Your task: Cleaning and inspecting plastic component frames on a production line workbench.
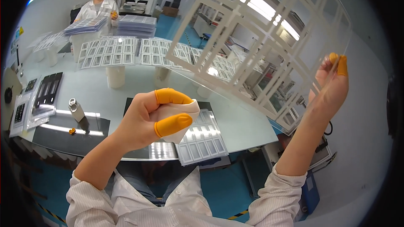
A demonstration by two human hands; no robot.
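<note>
Holding a large transparent plastic sheet with white rectangular frames [266,38] tilted above the tabletop's [248,128] right end, the right hand [334,82] pinches its right edge between thumb and finger. The sheet extends leftward from this nearer hand; its long axis cannot be told. The left hand [141,120], partly closed around a folded white cloth [174,109] above the near edge, is apart from the sheet, which lies up and to its right.

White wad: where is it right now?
Head view, near the middle: the white wad is gripped in the left hand, above the table and to the left of the clear framed sheet held in the right hand.
</note>
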